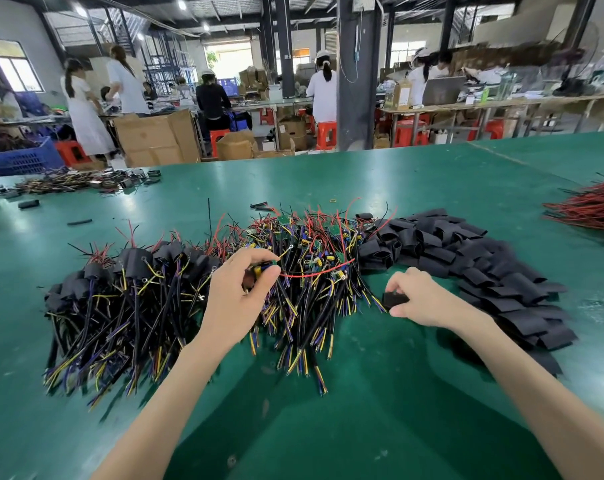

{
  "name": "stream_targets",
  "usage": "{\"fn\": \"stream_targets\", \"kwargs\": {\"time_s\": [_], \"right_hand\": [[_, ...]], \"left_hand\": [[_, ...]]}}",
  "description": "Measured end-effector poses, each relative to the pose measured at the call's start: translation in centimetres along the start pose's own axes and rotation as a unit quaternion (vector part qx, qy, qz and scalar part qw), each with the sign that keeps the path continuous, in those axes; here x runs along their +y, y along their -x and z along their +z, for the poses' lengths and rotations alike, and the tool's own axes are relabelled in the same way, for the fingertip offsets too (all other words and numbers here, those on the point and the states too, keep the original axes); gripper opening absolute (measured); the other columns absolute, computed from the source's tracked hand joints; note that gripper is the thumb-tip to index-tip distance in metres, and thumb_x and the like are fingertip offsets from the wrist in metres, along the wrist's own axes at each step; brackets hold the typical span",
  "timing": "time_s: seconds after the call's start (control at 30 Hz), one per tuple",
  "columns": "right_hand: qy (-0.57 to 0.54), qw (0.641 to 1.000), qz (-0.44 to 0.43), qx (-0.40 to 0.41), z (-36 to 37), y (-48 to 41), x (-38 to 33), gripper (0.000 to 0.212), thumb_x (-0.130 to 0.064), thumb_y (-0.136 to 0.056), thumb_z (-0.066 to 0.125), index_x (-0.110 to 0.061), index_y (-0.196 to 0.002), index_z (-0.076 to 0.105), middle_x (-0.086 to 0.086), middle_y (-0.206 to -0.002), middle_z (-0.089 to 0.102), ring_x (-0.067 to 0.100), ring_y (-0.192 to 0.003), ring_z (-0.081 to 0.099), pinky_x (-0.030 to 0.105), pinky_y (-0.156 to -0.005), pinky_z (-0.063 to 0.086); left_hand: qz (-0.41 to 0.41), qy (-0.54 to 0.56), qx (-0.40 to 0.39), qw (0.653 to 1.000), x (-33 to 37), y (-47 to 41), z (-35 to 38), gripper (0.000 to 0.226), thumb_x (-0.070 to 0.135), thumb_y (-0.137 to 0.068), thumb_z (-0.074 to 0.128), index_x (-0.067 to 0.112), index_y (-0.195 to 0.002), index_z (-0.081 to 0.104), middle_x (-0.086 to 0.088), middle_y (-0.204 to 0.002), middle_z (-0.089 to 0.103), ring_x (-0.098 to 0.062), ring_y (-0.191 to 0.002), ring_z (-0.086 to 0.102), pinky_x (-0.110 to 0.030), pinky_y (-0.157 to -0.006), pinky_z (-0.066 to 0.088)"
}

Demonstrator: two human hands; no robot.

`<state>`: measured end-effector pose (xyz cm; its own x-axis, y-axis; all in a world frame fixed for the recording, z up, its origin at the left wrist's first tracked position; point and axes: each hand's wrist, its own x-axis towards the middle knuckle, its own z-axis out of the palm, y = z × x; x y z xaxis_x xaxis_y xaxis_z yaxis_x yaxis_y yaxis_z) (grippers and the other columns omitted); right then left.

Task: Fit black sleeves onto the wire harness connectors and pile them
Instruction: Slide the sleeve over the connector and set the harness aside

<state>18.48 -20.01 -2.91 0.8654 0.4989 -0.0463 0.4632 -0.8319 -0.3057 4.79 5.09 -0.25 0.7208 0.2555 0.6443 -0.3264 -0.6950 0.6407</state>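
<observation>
Two bare hands out over a green table (363,393), seen from the head camera. Left hand (236,303) raised just above the middle heap, thumb and curled fingers pinching one wire harness connector (262,269), blue and yellow parts showing between the fingertips, a thin red wire (316,274) looping out to the right of it. Right hand (423,299) lower, near the table, fingers and thumb pinching a single black sleeve (394,299) by its right end, well apart from the connector and not yet on it. Between and beyond the hands, a heap of bare harnesses (314,237): green boards, red, black, yellow and blue leads, cut ends pointing toward the near edge. Left of that and touching it, a pile of sleeved harnesses (127,271), black covers at the far end, leads fanned toward the near edge. Right of the middle heap, a spread of loose black sleeves (484,268), flat and overlapping, reaching down past the right forearm. Far right, at the frame edge, a bundle of red wires (591,207). Far left, another heap of harnesses (75,181) near a blue crate (20,159), with a stray sleeve (28,204) lying alone on the green. Beyond the table, cardboard boxes (155,140), red stools (326,135) and several people standing or seated at long benches, too distant for detail.
</observation>
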Motion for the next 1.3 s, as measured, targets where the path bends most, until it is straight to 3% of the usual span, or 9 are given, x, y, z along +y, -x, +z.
{"fn": "stream_targets", "kwargs": {"time_s": [0.13, 0.27, 0.5, 0.77, 0.87, 0.93, 1.03, 1.2, 1.3], "right_hand": [[-0.02, 0.996, -0.033, 0.077, -0.1, 0.0, -0.3, 0.03, -0.011, -0.083, 0.063, -0.008, -0.11, 0.05, 0.01, -0.112, 0.048, 0.027, -0.109, 0.042, 0.037, -0.095, 0.036], [-0.234, 0.95, -0.106, 0.176, -0.9, 0.6, -1.8, 0.035, 0.003, -0.079, 0.068, -0.005, -0.112, 0.057, 0.005, -0.106, 0.057, 0.017, -0.099, 0.054, 0.023, -0.095, 0.038], [-0.331, 0.908, -0.172, 0.189, -0.9, 1.7, -3.7, 0.036, 0.009, -0.077, 0.067, -0.008, -0.108, 0.061, -0.008, -0.095, 0.057, -0.014, -0.081, 0.053, 0.001, -0.083, 0.035], [-0.371, 0.897, -0.169, 0.172, -1.0, 1.9, -3.9, 0.038, 0.01, -0.077, 0.067, -0.005, -0.111, 0.06, 0.001, -0.098, 0.061, -0.009, -0.081, 0.056, 0.003, -0.082, 0.036], [-0.372, 0.895, -0.175, 0.175, -1.1, 2.0, -4.0, 0.038, 0.01, -0.076, 0.068, -0.006, -0.11, 0.06, 0.003, -0.097, 0.062, -0.012, -0.08, 0.056, 0.002, -0.081, 0.036], [-0.364, 0.897, -0.179, 0.177, -1.2, 2.1, -4.0, 0.039, 0.009, -0.076, 0.069, -0.011, -0.109, 0.06, 0.001, -0.097, 0.061, -0.013, -0.081, 0.056, 0.001, -0.081, 0.035], [-0.335, 0.903, -0.19, 0.189, -1.2, 2.2, -4.0, 0.04, 0.005, -0.075, 0.071, -0.015, -0.108, 0.061, 0.002, -0.101, 0.06, 0.005, -0.092, 0.059, 0.014, -0.091, 0.04], [-0.039, 0.915, -0.257, 0.308, -0.6, 2.1, -4.3, 0.038, -0.007, -0.072, 0.075, -0.005, -0.109, 0.064, 0.01, -0.102, 0.06, 0.033, -0.098, 0.057, 0.038, -0.096, 0.036], [0.106, 0.893, -0.237, 0.367, -0.4, 2.1, -4.4, 0.04, -0.02, -0.07, 0.079, -0.01, -0.106, 0.067, 0.005, -0.097, 0.063, 0.032, -0.104, 0.058, 0.047, -0.109, 0.022]], "left_hand": [[-0.014, 0.051, -0.003, 0.999, 0.2, 0.1, -0.2, 0.015, 0.005, -0.089, 0.062, 0.018, -0.094, 0.065, 0.004, -0.084, 0.065, -0.013, -0.071, 0.054, -0.017, -0.067, 0.041], [-0.045, 0.11, 0.01, 0.993, 0.0, -0.1, -0.3, 0.021, 0.003, -0.09, 0.06, 0.024, -0.091, 0.064, 0.01, -0.081, 0.064, -0.007, -0.074, 0.052, -0.016, -0.07, 0.04], [-0.054, 0.136, -0.005, 0.989, -0.2, 0.0, -0.2, 0.018, 0.003, -0.09, 0.059, 0.02, -0.091, 0.065, 0.016, -0.078, 0.062, -0.004, -0.07, 0.049, -0.014, -0.067, 0.039], [-0.061, 0.128, -0.023, 0.99, -0.2, 0.1, 0.0, 0.01, 0.011, -0.088, 0.061, 0.019, -0.09, 0.066, -0.006, -0.082, 0.065, -0.008, -0.07, 0.049, -0.02, -0.067, 0.039], [-0.063, 0.129, -0.025, 0.989, 0.0, 0.2, 0.0, 0.01, 0.015, -0.086, 0.061, 0.024, -0.089, 0.065, -0.004, -0.081, 0.065, -0.007, -0.07, 0.049, -0.018, -0.067, 0.039], [-0.063, 0.118, -0.028, 0.991, 0.0, 0.3, -0.1, 0.017, 0.008, -0.089, 0.062, 0.025, -0.089, 0.065, 0.008, -0.078, 0.064, -0.005, -0.068, 0.049, -0.016, -0.066, 0.039], [-0.07, 0.097, -0.04, 0.992, 0.2, 0.3, 0.0, 0.017, 0.008, -0.088, 0.064, 0.025, -0.09, 0.065, 0.016, -0.077, 0.064, 0.001, -0.068, 0.052, -0.009, -0.067, 0.039], [-0.045, 0.039, -0.072, 0.996, 0.9, 0.5, 0.5, 0.024, 0.009, -0.088, 0.064, 0.027, -0.104, 0.065, 0.012, -0.099, 0.066, 0.004, -0.087, 0.058, -0.004, -0.077, 0.039], [-0.029, 0.015, -0.084, 0.996, 1.0, 0.6, 0.6, 0.03, 0.006, -0.088, 0.063, 0.03, -0.105, 0.066, 0.01, -0.099, 0.066, 0.0, -0.087, 0.058, -0.007, -0.078, 0.04]]}}
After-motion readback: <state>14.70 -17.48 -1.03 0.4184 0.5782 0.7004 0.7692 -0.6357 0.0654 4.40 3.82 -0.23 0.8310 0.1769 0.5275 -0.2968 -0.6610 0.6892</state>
